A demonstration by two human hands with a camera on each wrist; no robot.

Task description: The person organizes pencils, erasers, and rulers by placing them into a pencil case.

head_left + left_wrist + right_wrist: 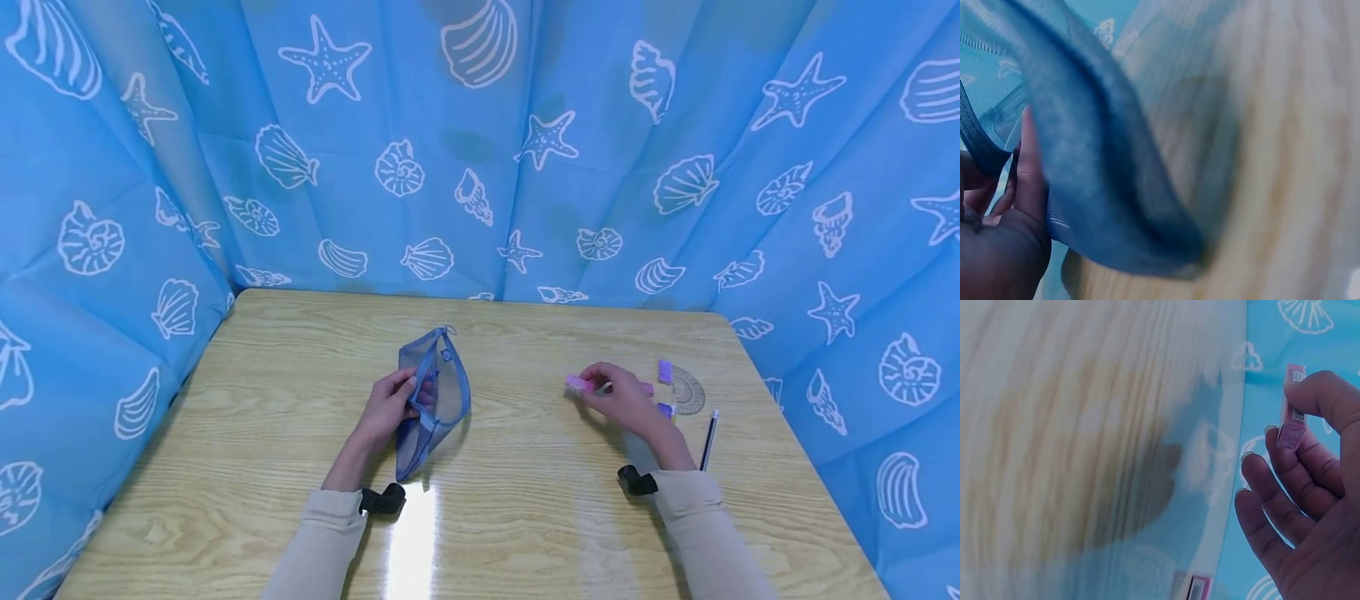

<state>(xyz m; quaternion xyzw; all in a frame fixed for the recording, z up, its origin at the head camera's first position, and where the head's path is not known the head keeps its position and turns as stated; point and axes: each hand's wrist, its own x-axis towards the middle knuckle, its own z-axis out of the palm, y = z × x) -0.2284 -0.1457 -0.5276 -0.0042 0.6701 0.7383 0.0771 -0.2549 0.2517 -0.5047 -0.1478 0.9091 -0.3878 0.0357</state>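
Note:
My left hand (384, 410) grips the edge of a blue mesh zip pouch (455, 392), thumb on the near side and fingers reaching inside its mouth. The pouch stands tilted on the table with its mouth spread apart. Its mesh fills much of the left wrist view, where the fingers (1030, 178) show at the rim. Further right, my right hand (621, 402) pinches a small pink box (578, 383) between thumb and fingers. A barcode label shows on this box (1292, 434) in the right wrist view; the other fingers are spread and loosely bent.
Beside the right hand lie a clear protractor (692, 390), a purple block (665, 372), a second purple piece (666, 410), a pink piece (647, 388) and a dark pencil (709, 440). A blue shell-print curtain (450, 125) surrounds the wooden table (300, 350).

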